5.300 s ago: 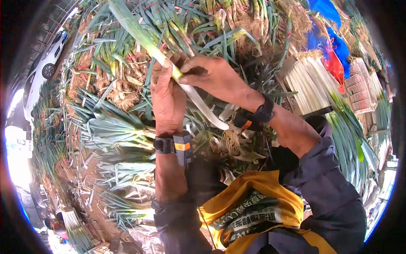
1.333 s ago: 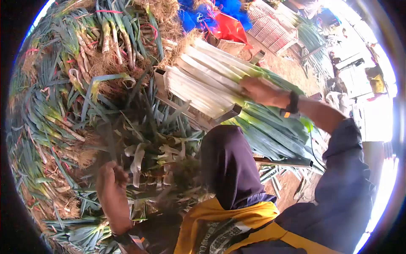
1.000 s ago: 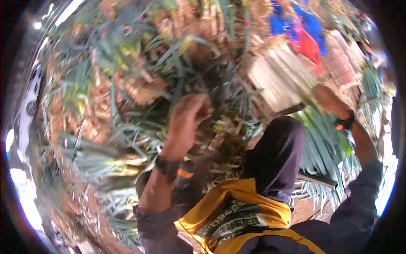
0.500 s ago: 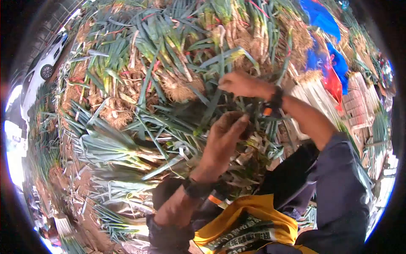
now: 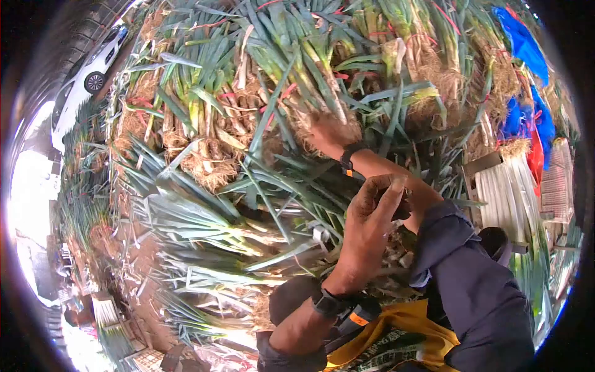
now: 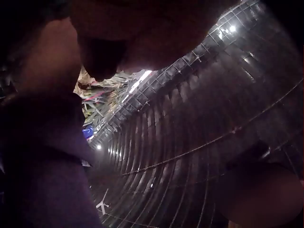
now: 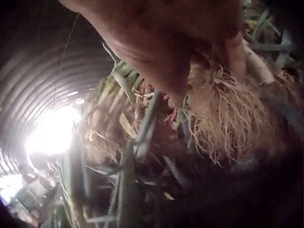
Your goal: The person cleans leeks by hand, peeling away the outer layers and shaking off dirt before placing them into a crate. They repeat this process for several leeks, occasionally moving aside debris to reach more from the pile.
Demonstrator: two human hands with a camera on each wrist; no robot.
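In the head view the right hand [image 5: 331,133] reaches into the root ends of a bundle of leeks [image 5: 319,68], the forearm passing behind the left hand. The right wrist view shows its thumb and fingers [image 7: 235,57] curled round a root end, with pale stringy roots [image 7: 228,118] hanging below them. The left hand [image 5: 365,232] is raised nearer the body, fingers loosely curled and thumb up, with nothing seen in it. Dark and close, the left wrist view shows part of a hand [image 6: 147,38] and no held leek.
More leeks [image 5: 192,217] lie in layers on the left. White-stemmed leeks [image 5: 508,192] rest in a metal rack on the right, near a blue plastic sheet [image 5: 524,43] and a pale crate [image 5: 558,180]. A white car [image 5: 80,80] stands at the far left.
Five seconds ago both hands held one leek; it is no longer in them. The right hand went to the rack's leeks, then back left to the roots. The left hand stays nearer the body.
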